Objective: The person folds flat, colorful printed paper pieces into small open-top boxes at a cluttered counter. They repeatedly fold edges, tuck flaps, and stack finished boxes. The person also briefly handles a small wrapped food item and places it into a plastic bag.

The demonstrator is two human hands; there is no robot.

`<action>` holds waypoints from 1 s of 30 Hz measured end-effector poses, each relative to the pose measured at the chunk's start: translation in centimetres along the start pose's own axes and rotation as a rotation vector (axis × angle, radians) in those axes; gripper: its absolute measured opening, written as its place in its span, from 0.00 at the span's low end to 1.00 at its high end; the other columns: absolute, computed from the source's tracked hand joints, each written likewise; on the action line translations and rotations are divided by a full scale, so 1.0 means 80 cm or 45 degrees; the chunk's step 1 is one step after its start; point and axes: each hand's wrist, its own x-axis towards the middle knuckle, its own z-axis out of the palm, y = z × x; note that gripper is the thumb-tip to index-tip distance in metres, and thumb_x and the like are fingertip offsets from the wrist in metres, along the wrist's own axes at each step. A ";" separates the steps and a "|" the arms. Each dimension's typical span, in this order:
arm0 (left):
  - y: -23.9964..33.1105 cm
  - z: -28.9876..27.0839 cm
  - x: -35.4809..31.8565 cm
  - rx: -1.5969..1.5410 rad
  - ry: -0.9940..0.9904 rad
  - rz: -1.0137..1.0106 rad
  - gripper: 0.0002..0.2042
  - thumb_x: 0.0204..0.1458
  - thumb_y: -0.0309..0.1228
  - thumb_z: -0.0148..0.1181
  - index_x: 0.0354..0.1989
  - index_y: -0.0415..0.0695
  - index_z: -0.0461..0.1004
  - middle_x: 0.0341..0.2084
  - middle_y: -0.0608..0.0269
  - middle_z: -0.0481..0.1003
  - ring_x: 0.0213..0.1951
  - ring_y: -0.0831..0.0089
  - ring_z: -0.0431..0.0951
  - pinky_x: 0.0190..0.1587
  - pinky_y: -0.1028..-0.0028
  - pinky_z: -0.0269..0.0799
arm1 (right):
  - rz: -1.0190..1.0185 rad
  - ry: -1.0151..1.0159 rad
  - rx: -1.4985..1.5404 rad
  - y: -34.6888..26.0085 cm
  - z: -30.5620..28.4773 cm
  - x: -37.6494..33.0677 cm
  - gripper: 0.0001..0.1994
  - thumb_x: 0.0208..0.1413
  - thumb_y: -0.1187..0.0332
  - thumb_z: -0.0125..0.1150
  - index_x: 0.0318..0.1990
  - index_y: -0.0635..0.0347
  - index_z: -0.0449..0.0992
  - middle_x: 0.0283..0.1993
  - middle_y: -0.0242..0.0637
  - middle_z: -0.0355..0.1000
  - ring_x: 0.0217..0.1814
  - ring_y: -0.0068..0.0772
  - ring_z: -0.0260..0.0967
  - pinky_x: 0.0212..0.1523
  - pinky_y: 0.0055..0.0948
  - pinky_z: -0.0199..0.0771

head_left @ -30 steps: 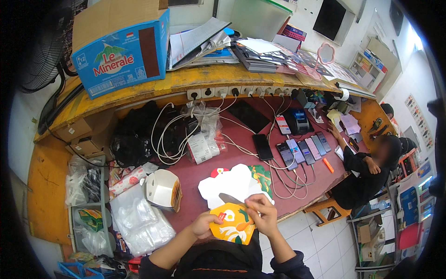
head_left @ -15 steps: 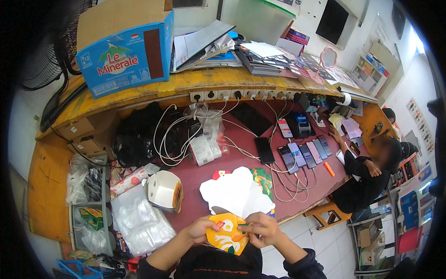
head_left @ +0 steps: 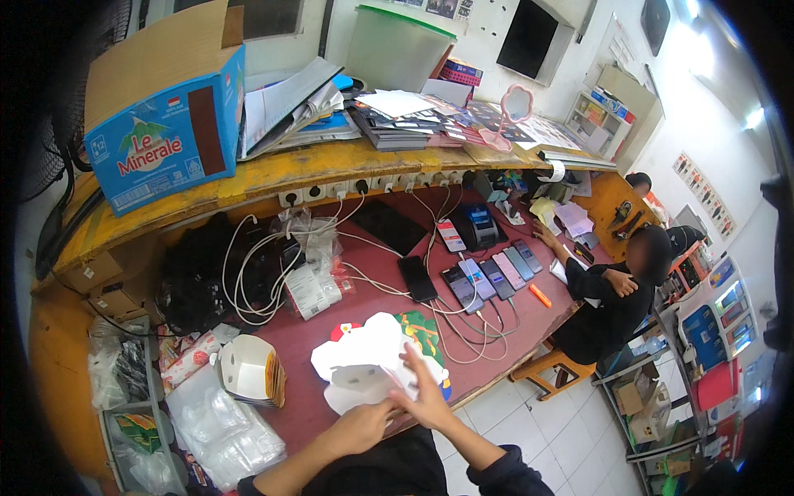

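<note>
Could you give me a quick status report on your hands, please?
Left hand and right hand both on white card cutout. Folded box sits left, apart.

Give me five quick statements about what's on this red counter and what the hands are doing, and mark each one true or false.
1. Both hands, the left hand and the right hand, are on a flat white cardboard cutout. True.
2. A folded white carton lies left of the cutout. True.
3. The row of phones lies on the upper yellow shelf. False: it lies on the red counter, with cables attached.
4. The blue cardboard box stands on the floor. False: it stands on the yellow shelf, at its left end.
5. Another person sits at the counter's right end. True.
</note>
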 end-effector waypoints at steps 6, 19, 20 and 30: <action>0.012 -0.009 -0.012 0.884 0.861 0.534 0.14 0.47 0.25 0.52 0.45 0.44 0.70 0.47 0.53 0.70 0.53 0.56 0.68 0.59 0.48 0.55 | 0.527 -0.204 -0.010 0.064 0.012 0.015 0.17 0.60 0.64 0.49 0.47 0.71 0.72 0.36 0.44 0.74 0.38 0.33 0.71 0.43 0.31 0.70; -0.040 -0.083 -0.064 0.237 1.157 0.572 0.58 0.21 0.40 0.80 0.61 0.39 0.44 0.55 0.46 0.60 0.59 0.58 0.61 0.64 0.61 0.50 | 0.048 -0.217 0.096 -0.069 0.015 0.104 0.15 0.49 0.67 0.66 0.41 0.66 0.73 0.37 0.36 0.73 0.39 0.30 0.70 0.38 0.28 0.70; -0.046 -0.085 -0.077 0.495 1.240 0.497 0.58 0.22 0.37 0.80 0.63 0.43 0.42 0.53 0.46 0.60 0.56 0.54 0.63 0.62 0.59 0.54 | -0.166 -0.013 -0.025 -0.088 0.024 0.106 0.13 0.47 0.70 0.67 0.39 0.64 0.75 0.34 0.36 0.73 0.37 0.31 0.70 0.37 0.28 0.70; -0.090 -0.111 -0.121 0.716 1.582 0.696 0.44 0.40 0.30 0.64 0.65 0.51 0.43 0.59 0.42 0.55 0.60 0.44 0.59 0.59 0.41 0.52 | -1.288 -0.632 -0.446 -0.172 0.150 0.116 0.16 0.42 0.67 0.59 0.42 0.45 0.76 0.44 0.37 0.71 0.46 0.45 0.67 0.44 0.43 0.64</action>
